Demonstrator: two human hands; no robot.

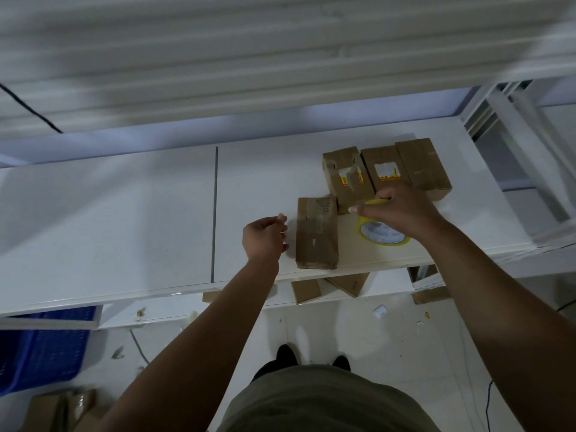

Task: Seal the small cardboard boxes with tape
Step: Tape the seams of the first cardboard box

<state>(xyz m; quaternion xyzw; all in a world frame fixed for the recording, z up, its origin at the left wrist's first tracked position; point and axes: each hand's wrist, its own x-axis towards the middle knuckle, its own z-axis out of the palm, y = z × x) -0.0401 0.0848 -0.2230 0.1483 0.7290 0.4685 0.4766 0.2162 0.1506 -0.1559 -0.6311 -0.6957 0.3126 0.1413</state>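
Note:
A small brown cardboard box [317, 233] lies near the front edge of the white table [124, 213], with clear tape on its top. My left hand [265, 236] hovers just left of it, fingers loosely curled and holding nothing. My right hand [402, 212] grips the top of a yellow tape roll [381, 236] standing on the table to the right of that box. Three more taped boxes [347, 179] [385, 169] [424, 166] lie side by side behind the roll, two with torn white labels.
More cardboard boxes [347, 283] sit on a lower shelf under the table's front edge. A blue crate [43, 347] stands on the floor at the left. White shelf frames [517, 157] rise at the right. Scraps litter the floor.

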